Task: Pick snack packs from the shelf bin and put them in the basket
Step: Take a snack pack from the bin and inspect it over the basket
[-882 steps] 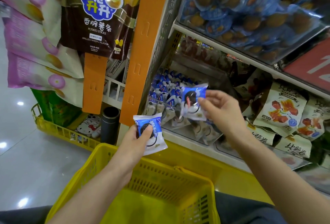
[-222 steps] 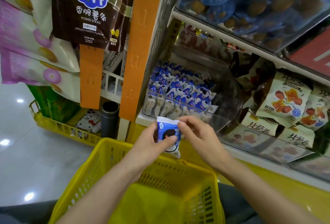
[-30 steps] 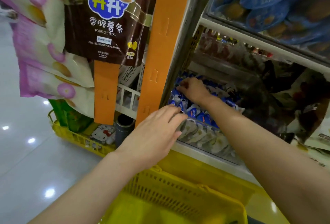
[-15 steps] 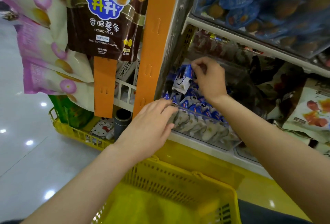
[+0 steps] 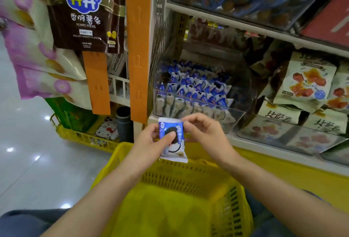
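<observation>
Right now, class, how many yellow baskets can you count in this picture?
2. The near basket sits in front of the person, below the snack pack; the floor basket stands at the left, under the hanging bags. Others may be hidden.

The brown hanging bag (image 5: 85, 19) at upper left reads "脆升升", "香脆薯条", "POTATO STICKS", "GRILLED WAGYU FLAVOR" (smaller print below is illegible); white packs (image 5: 279, 117) at right read "比萨卷".
</observation>
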Available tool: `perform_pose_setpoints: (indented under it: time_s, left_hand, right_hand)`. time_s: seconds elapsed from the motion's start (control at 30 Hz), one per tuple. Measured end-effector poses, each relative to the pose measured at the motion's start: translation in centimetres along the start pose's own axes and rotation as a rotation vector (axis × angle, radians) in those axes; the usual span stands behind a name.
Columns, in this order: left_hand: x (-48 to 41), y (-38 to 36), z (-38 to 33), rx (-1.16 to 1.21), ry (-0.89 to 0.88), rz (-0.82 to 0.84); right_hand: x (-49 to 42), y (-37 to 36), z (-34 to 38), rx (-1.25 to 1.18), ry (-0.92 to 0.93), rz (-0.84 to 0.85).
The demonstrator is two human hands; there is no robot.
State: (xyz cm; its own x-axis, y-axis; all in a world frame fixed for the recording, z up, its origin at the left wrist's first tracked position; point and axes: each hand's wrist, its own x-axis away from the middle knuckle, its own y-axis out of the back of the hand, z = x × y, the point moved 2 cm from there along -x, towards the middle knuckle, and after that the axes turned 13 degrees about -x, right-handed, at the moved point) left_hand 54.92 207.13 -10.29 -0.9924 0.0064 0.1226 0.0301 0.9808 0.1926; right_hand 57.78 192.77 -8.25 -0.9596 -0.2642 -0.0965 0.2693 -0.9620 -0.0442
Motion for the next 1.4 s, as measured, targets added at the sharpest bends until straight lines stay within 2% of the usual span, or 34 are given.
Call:
perform_pose_setpoints:
  time_s: [0.17,0.27,0.43,0.53,0.67,0.77,0.87,0.93,1.03,1.13,1.3,1.4]
  left_hand:
    - [-0.2,-0.3,1.0,-0.106,-0.016,-0.004]
    - [-0.3,-1.0,1.2,-0.099,-0.047,0.001]
    - [-0.7,-1.4,1.2,-0.117,-0.065,-0.112]
    - [-1.0,-1.3,1.5,-0.141,-0.044,-0.123]
    - [-1.4,-1.7,1.9,-0.147,0.011,-0.076]
    - [-1.5,-2.0,2.5,-0.109,0.088,-0.039]
    - [-1.4,-2.2,2.5,0.04,0.171,0.038]
    - [-1.3,-2.3,2.2,0.114,0.212,0.073]
    - [-1.1,-2.4,1.8,0.094,0.194,0.027]
    - [-0.9,-2.3,1.6,0.103,0.133,-0.062]
    - [-1.2,-1.2,1.6,0.088,0.039,-0.182]
    - [-1.2,-1.0,1.3,0.02,-0.081,-0.212]
  right_hand:
    - [0.1,0.0,-1.8,-0.025,-0.151,-0.006]
    - [-0.1,0.1,-2.2,-0.018,-0.178,-0.012]
    - [-0.1,0.3,-2.3,-0.007,-0.166,0.049]
    - [0.0,0.3,-2.4,0.195,-0.083,0.076]
    - [0.2,0.7,-2.4,0.677,0.145,0.127]
    - [0.2,0.9,-2.2,0.782,0.221,0.125]
    - [0.1,1.2,-2.4,0.659,0.175,0.06]
    - [-0.2,1.7,-2.4,0.48,0.071,-0.064]
    - [-0.7,2.5,-2.4,0.121,-0.135,-0.222]
    - [-0.5,2.6,-2.3,-0.148,-0.284,-0.229]
    - [0.1,2.5,-2.3,0.035,-0.422,0.035]
    - [0.2,2.6,-2.4,0.024,-0.436,-0.007]
